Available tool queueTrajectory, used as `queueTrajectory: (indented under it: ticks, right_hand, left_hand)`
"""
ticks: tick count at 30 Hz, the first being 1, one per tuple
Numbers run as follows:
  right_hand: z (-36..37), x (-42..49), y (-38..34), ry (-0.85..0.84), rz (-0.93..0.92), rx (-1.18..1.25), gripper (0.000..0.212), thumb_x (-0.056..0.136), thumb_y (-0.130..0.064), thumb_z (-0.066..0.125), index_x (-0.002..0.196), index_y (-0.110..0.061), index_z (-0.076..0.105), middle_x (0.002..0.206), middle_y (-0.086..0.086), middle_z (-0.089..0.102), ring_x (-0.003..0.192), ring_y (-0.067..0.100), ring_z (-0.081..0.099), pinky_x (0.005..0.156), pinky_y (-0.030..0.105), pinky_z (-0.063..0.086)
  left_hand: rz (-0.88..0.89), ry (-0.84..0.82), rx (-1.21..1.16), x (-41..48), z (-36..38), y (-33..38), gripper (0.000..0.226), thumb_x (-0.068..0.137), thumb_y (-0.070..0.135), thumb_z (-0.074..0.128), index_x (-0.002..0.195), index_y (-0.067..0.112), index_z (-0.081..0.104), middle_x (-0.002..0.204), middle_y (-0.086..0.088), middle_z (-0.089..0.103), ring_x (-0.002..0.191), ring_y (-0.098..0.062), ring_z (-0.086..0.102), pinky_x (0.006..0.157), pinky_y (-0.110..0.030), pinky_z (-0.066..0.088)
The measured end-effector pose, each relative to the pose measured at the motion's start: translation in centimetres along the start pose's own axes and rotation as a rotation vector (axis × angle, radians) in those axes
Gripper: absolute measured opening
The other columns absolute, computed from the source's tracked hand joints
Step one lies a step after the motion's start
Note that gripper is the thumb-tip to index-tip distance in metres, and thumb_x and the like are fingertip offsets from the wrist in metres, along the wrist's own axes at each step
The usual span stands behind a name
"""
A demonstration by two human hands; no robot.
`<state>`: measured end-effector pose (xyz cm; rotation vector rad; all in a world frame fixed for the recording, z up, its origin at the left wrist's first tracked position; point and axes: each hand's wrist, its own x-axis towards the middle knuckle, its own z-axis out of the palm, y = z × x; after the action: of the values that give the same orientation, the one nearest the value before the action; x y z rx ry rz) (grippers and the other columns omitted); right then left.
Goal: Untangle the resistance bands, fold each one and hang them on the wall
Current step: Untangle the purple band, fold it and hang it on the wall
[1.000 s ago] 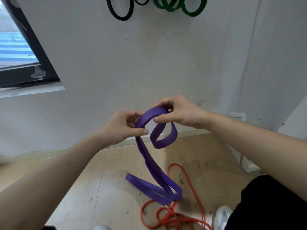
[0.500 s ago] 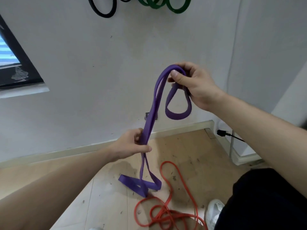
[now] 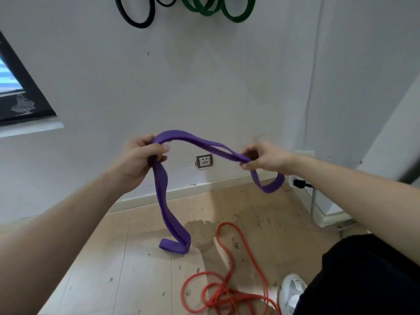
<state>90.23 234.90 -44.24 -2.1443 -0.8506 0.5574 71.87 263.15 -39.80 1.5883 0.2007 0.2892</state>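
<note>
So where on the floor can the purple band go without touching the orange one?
The floor is bare on the left, between the baseboard and the dangling end of the purple band. Another free strip runs below the wall socket. Lower right is crowded: the orange band lies tangled beside the white shoe.

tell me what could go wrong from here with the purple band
1. The purple band has its low end curled down at the floor, near the orange band; swinging it could snag the two together.
2. The right hand only pinches the twisted band, while the left hand grips it; a hard pull might slip it free.
3. The orange loops lie close to the shoe, a possible trip.
</note>
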Motion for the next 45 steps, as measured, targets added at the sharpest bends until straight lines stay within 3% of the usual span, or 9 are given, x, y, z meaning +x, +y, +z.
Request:
queueTrajectory:
  ticks: [3,11,14,19,24,29,34,38,45]
  right_hand:
    - [2.4,0.2,-0.5,-0.037,0.007,0.014,0.021,0.086,-0.002,0.074,0.107,-0.005,0.07,0.105,0.019,0.073,0.102,0.038,0.069,0.096,0.047,0.055]
    - [4.4,-0.2,-7.5,-0.046,-0.224,0.442,0.041,0.084,-0.008,0.078,0.122,-0.011,0.063,0.12,0.018,0.07,0.112,0.025,0.068,0.099,0.039,0.055]
    - [4.5,-0.3,-8.9,0.006,-0.288,0.328,0.042,0.083,-0.016,0.082,0.121,-0.013,0.063,0.119,0.014,0.069,0.112,0.02,0.066,0.094,0.041,0.057]
    - [4.8,-0.4,-10.1,0.021,-0.33,0.265,0.036,0.086,-0.016,0.079,0.116,-0.005,0.062,0.107,0.013,0.071,0.097,0.021,0.069,0.09,0.039,0.059]
    - [3.5,-0.7,-10.9,0.124,-0.373,0.293,0.024,0.089,-0.011,0.074,0.111,-0.004,0.066,0.099,0.014,0.071,0.09,0.018,0.067,0.092,0.038,0.056]
    - [1.3,-1.1,-11.8,0.296,-0.437,0.611,0.01,0.095,-0.004,0.064,0.101,-0.01,0.06,0.089,0.006,0.066,0.075,0.017,0.069,0.085,0.039,0.057]
    - [-1.5,-1.5,-11.0,0.42,-0.43,0.721,0.007,0.096,-0.009,0.063,0.102,-0.009,0.059,0.087,0.003,0.063,0.07,0.014,0.066,0.081,0.036,0.056]
    - [-1.0,-1.4,-8.9,0.273,-0.319,0.586,0.009,0.095,-0.008,0.066,0.102,-0.012,0.061,0.086,0.003,0.061,0.069,0.019,0.064,0.08,0.037,0.057]
    - [1.1,-1.0,-7.0,0.129,-0.21,0.348,0.025,0.092,-0.009,0.07,0.116,-0.007,0.063,0.092,0.016,0.063,0.081,0.028,0.068,0.087,0.037,0.058]
  left_hand:
    - [0.047,-0.016,-0.023,-0.1,1.4,1.6,0.008,0.074,0.009,0.067,0.081,0.014,0.065,0.061,0.005,0.045,0.057,-0.01,0.042,0.071,-0.026,0.042]
    - [0.099,-0.143,0.229,-0.2,3.6,1.4,0.017,0.08,0.006,0.079,0.094,0.009,0.072,0.074,0.004,0.064,0.067,-0.009,0.054,0.065,-0.02,0.046]
    - [0.096,-0.143,0.232,-0.4,2.7,1.3,0.025,0.075,0.013,0.079,0.099,0.008,0.073,0.076,0.004,0.065,0.07,-0.009,0.056,0.067,-0.021,0.048]
    - [0.111,-0.152,0.316,-0.6,1.9,1.0,0.026,0.082,-0.004,0.075,0.107,0.0,0.069,0.075,0.008,0.067,0.07,-0.006,0.06,0.068,-0.017,0.049]
    - [0.138,-0.136,0.52,-0.9,1.7,-0.5,0.032,0.078,-0.004,0.08,0.106,0.006,0.068,0.081,0.001,0.071,0.075,-0.017,0.069,0.078,-0.029,0.061]
    - [0.074,-0.174,0.627,-1.0,2.7,-3.1,0.033,0.075,0.004,0.079,0.102,0.006,0.061,0.096,-0.022,0.067,0.087,-0.035,0.069,0.081,-0.049,0.059]
    - [-0.025,-0.15,0.469,-0.5,1.2,-2.9,0.038,0.07,0.015,0.08,0.102,0.012,0.06,0.087,-0.019,0.066,0.083,-0.03,0.067,0.089,-0.048,0.059]
    - [0.078,-0.032,0.245,0.0,0.5,-0.8,0.029,0.078,0.013,0.082,0.1,0.015,0.063,0.073,0.002,0.062,0.07,-0.017,0.061,0.075,-0.03,0.056]
    - [0.182,0.09,0.131,0.7,1.5,2.1,0.024,0.085,0.03,0.074,0.105,0.018,0.071,0.07,0.003,0.058,0.064,-0.016,0.058,0.074,-0.033,0.05]
